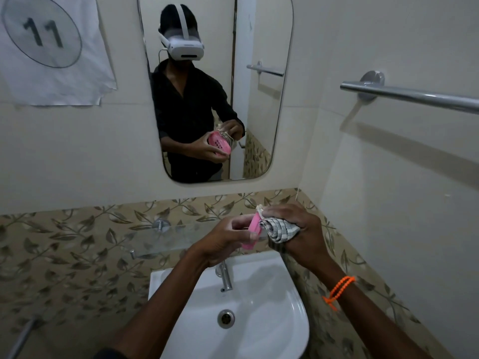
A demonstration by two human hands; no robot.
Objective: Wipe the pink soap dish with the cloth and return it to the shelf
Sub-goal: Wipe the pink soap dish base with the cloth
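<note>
While held — 1 dish [252, 230], 1 cloth [278, 230].

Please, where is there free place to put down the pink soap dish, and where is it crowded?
The glass shelf looks bare from its left end up to the left hand. The sink basin is bare around the drain, below the tap. Crowded: above the tap, where both hands, the pink soap dish and the cloth meet.

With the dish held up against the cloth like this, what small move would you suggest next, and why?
Probably keep rubbing: the left hand holds the pink soap dish on edge above the sink, the right hand presses the checked cloth against it, and the glass shelf waits.
</note>
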